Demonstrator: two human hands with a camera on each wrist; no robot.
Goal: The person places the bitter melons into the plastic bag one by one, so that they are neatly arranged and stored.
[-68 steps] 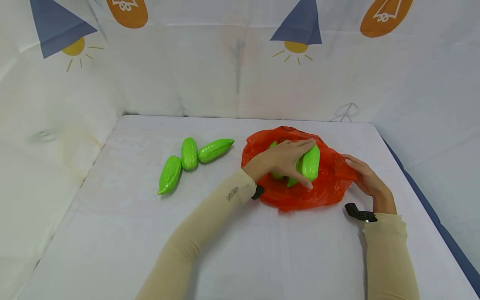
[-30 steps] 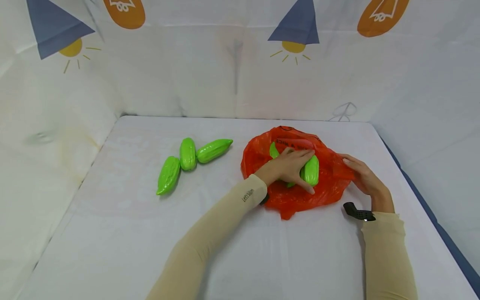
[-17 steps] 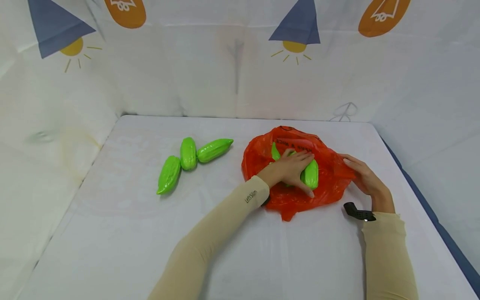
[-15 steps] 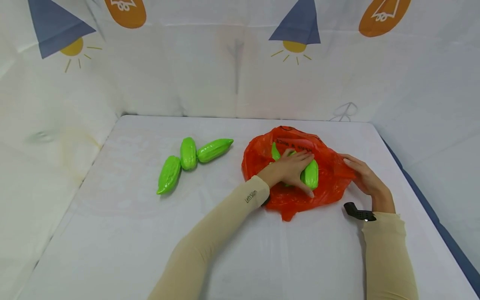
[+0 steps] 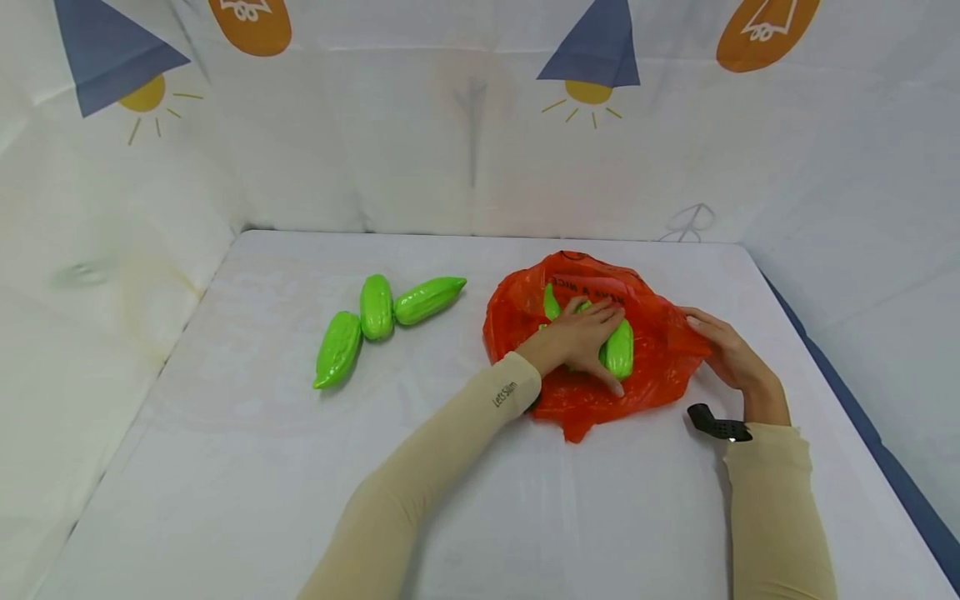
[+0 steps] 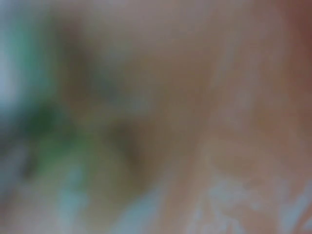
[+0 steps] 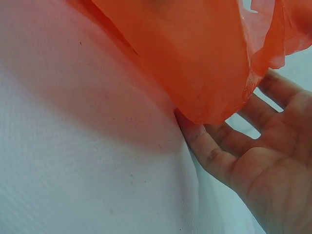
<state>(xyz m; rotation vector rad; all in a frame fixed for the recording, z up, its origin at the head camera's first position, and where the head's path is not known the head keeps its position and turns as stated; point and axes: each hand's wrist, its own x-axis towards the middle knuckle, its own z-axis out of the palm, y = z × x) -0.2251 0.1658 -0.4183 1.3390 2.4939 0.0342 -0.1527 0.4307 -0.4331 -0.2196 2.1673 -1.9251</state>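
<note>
Inside the red plastic bag (image 5: pixel 660 387), the left hand (image 5: pixel 577 337) spreads wide over green gourds (image 5: pixel 618 350); the right hand (image 5: pixel 738 358) holds the bag's edge. Three loose gourds (image 5: pixel 377 307) lie to its left.

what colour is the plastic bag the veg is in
The plastic bag is orange-red; the head view shows it best.

On the surface (image 5: pixel 465 500) over there, three gourds (image 5: pixel 377 310) lie at nine o'clock from the bag (image 5: pixel 663 367). Inside the bag, the left grip (image 5: pixel 577 340) lies over more gourds (image 5: pixel 618 352), one showing at its three o'clock. The right grip (image 5: pixel 738 362) holds the bag's three-o'clock edge. A wall (image 5: pixel 412 167) stands behind, at twelve.
</note>
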